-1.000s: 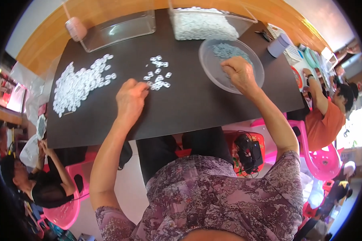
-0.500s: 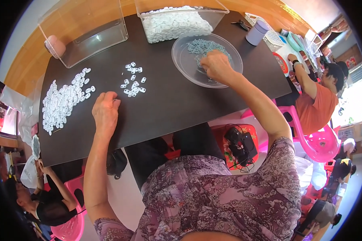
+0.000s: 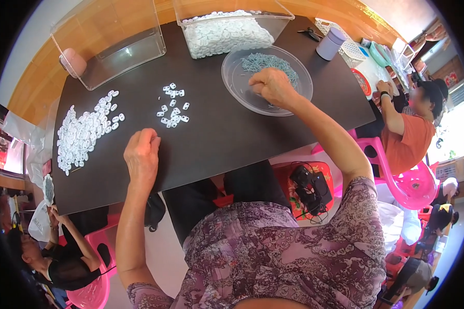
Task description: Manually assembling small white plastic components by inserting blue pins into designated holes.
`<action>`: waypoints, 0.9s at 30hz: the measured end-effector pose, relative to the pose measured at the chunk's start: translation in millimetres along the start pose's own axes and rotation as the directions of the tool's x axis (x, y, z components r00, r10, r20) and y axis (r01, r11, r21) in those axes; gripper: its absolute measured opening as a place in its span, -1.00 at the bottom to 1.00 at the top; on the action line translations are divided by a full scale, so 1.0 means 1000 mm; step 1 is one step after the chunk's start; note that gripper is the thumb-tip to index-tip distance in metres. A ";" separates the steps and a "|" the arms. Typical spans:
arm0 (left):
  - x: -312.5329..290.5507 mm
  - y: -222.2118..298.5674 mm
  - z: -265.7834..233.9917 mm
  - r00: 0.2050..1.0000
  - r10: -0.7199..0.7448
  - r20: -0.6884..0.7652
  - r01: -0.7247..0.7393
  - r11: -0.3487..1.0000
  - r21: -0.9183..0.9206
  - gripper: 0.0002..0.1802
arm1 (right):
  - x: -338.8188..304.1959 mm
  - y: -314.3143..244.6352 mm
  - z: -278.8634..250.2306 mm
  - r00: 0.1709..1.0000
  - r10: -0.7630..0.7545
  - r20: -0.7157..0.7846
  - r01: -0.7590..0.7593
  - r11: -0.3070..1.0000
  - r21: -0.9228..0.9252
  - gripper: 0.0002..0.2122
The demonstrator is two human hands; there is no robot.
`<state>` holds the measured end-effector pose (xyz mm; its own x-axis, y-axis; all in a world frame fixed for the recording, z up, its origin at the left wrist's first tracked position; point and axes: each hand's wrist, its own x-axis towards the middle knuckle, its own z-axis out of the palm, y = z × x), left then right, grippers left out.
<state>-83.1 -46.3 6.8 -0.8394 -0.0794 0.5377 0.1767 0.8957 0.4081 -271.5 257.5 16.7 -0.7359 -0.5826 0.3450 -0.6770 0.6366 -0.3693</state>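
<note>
My right hand (image 3: 275, 88) reaches into a round, clear plastic tray (image 3: 230, 85), its fingers pinched together over the bottom. Many thin grey-green metal pins, perhaps screws, (image 3: 267, 62) are heaped at the tray's far side. Whatever those fingertips hold is too small to make out. My left hand (image 3: 142, 150) is over the dark table with fingers curled and thumb against them; what is inside is hidden. Ahead of it lies a loose group of small white two-holed plastic pieces (image 3: 173, 107). Farther left spreads a bigger pile of white oval pieces (image 3: 85, 129).
A clear bin (image 3: 227, 38) full of white pieces stands at the back, beside another clear bin (image 3: 113, 64) with a pink object near it. A lilac cup (image 3: 331, 44) and pliers-like tool (image 3: 311, 34) sit back right. Other people work at both sides.
My left hand has moved slightly right and toward me, its fingers more tucked in. My right hand has shifted a little left within the tray. The whole view has moved slightly.
</note>
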 end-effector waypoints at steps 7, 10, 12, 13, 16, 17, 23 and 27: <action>-0.022 0.022 -0.004 0.951 -0.308 0.023 0.274 0.806 -0.525 -0.91 | 0.016 -0.012 0.022 0.996 -0.026 0.085 0.037 0.991 -0.132 -0.93; -0.026 0.034 -0.004 0.894 -0.439 0.090 0.378 0.629 -0.680 -0.87 | 0.015 -0.013 0.024 0.992 -0.087 0.096 0.107 0.969 -0.222 -0.92; -0.029 0.040 -0.004 0.844 -0.516 0.147 0.430 0.487 -0.760 -0.85 | 0.015 -0.013 0.024 0.988 -0.117 0.099 0.138 0.960 -0.243 -0.93; -0.029 0.043 -0.005 0.836 -0.521 0.172 0.444 0.457 -0.771 -0.85 | 0.014 -0.012 0.023 0.985 -0.143 0.097 0.164 0.950 -0.265 -0.94; -0.032 0.047 -0.006 0.820 -0.534 0.208 0.451 0.379 -0.808 -0.87 | 0.016 -0.012 0.013 0.993 -0.063 0.102 0.080 0.980 -0.182 -0.95; -0.034 0.048 -0.007 0.813 -0.539 0.220 0.445 0.331 -0.832 -0.89 | 0.017 -0.009 0.008 0.992 -0.065 0.104 0.083 0.980 -0.183 -0.95; -0.034 0.056 -0.012 0.780 -0.551 0.296 0.438 0.143 -0.888 -0.90 | 0.008 -0.007 -0.006 0.994 0.033 0.102 -0.034 0.999 0.009 -0.93; -0.035 0.062 -0.009 0.773 -0.549 0.318 0.428 0.082 -0.900 -0.89 | 0.003 -0.009 0.010 0.989 0.045 0.142 -0.023 0.988 -0.154 -0.92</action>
<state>-38.4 8.2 19.7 -0.9094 -0.4138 -0.0427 0.1176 -0.3541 0.9278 -268.1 245.2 12.8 -0.7588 -0.6193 0.2018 -0.6513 0.7199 -0.2399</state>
